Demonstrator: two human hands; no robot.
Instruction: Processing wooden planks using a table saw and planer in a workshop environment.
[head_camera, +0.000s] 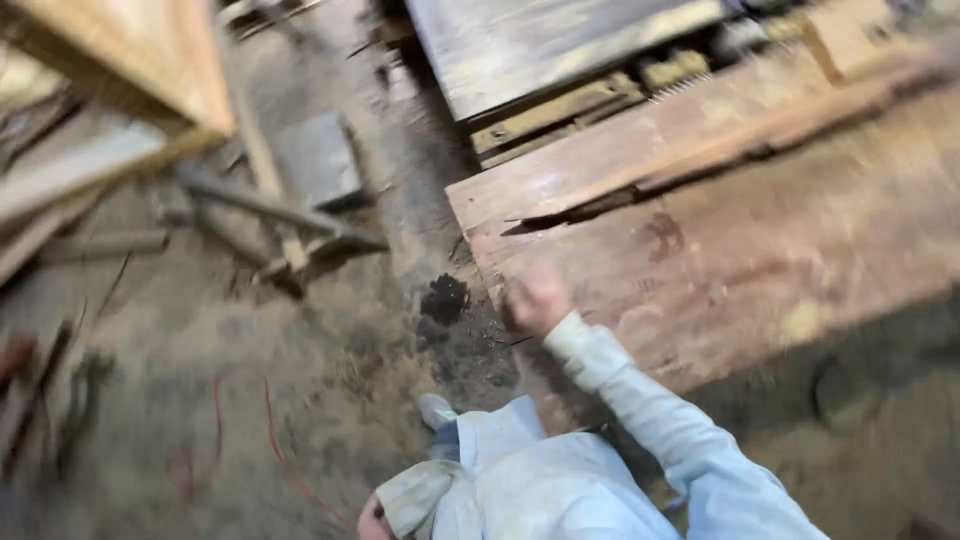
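The right hand (537, 300), in a pale blue sleeve, is seen blurred at the near left edge of a wide reddish wooden slab (760, 250); it seems to be touching that edge, though whether its fingers are closed on it cannot be told; the left hand (372, 520) is barely shown at the bottom of the view, its state unclear; a long crack (600, 205) is seen running from near the slab's left corner; a dark stain (445, 298) is seen on the dusty floor (200, 400) just beside the right hand; grey boards (540, 45) are laid beyond the slab.
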